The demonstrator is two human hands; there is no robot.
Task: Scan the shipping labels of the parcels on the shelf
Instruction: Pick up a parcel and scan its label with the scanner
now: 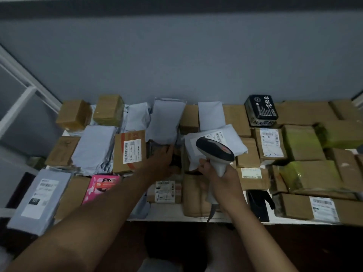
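Scanner [215, 152] gripped in right hand [220, 173]; left hand [161, 160] touches parcels.

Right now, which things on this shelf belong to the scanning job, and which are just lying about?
Job:
- barcode scanner, gripped by the right hand
- white mailer with label under the scanner head
- labelled carton
- left hand, reaching between parcels

Lying about:
- pink box
- black packet
- window frame

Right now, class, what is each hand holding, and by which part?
The right hand grips the barcode scanner by its handle. The left hand holds nothing; its fingers reach out flat among the parcels.
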